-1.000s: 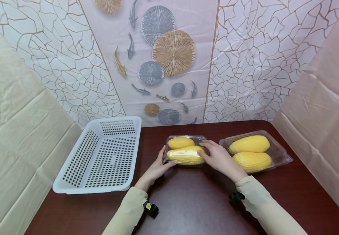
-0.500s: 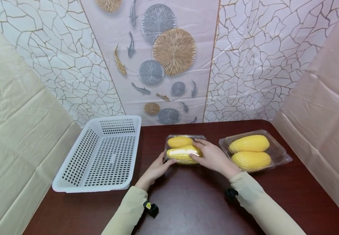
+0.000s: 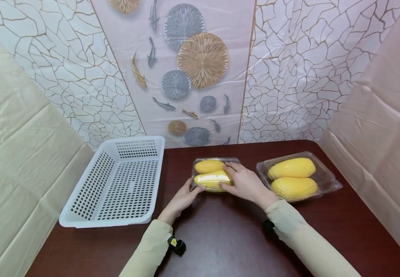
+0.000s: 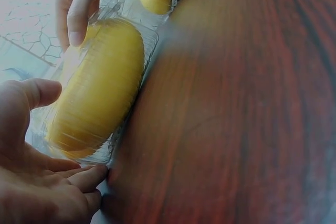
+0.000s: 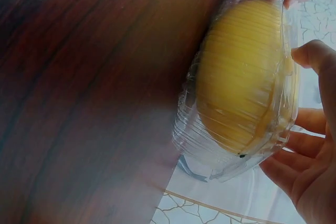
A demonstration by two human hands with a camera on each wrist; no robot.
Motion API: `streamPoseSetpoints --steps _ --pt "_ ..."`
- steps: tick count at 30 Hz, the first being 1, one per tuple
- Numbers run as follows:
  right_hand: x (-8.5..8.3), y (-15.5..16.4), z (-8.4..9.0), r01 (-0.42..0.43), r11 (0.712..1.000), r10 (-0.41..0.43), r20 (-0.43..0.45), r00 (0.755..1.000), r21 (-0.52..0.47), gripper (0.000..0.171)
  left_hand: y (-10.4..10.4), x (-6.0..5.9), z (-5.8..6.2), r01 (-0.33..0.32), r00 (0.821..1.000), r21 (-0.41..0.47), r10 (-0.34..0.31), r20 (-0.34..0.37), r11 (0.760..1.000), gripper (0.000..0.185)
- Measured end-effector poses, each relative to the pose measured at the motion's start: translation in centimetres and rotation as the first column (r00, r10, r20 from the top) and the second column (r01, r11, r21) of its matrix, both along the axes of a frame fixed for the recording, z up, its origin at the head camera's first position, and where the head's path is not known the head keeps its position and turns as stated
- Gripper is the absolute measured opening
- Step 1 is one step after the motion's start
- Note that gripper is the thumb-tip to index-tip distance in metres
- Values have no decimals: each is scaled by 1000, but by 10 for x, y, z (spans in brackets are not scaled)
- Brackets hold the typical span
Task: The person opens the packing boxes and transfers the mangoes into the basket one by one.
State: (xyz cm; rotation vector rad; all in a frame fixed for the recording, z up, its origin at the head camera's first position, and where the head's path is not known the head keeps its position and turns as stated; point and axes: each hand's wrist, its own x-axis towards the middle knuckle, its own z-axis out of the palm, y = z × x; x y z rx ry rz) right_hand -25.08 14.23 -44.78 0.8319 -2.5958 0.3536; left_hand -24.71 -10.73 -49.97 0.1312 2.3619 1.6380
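While the clear box (image 3: pixel 213 179) sat on the table (image 3: pixel 217 238), the left hand (image 3: pixel 183 197) and right hand (image 3: pixel 247 184) gripped it between thumb and fingers; thin plastic probably bent easily, so rims suited best.

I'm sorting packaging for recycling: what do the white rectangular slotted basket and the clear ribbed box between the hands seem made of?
The white rectangular slotted basket is probably moulded plastic, satin-looking, given its smooth rim and regular openings.
The clear ribbed box looks like thin, glossy plastic: yellow oblong fruit shows through, and highlights cross it.
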Motion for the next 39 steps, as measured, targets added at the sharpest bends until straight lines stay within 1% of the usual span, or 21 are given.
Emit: streamPoseSetpoints --steps 7,11,16,20,27,30,33,39 --pt "-3 1 -1 -25 1000 25 19 1000 -3 63 1 2 0 -11 1000 2 11 15 1000 93" --pt "-4 0 -1 -50 999 50 15 999 -3 64 2 2 -1 -20 1000 -4 20 19 1000 95" --pt "-6 -3 1 -66 998 65 33 997 23 66 3 2 -1 -34 999 -5 34 30 999 95" --pt "-7 -6 1 -59 997 57 41 998 52 68 3 2 0 -38 999 3 38 37 999 94" --pt "-8 -13 0 -40 997 41 -11 999 64 65 5 3 1 -49 998 8 48 28 999 89" --pt "-8 -16 0 -29 997 30 -10 999 65 65 5 3 2 -48 999 9 48 15 999 87" --pt "-7 -19 0 -22 997 22 -4 1000 73 65 6 4 2 -53 998 2 53 16 999 87" --pt "-9 -23 6 -39 992 39 0 999 121 65 6 4 2 -63 998 8 63 24 998 87"
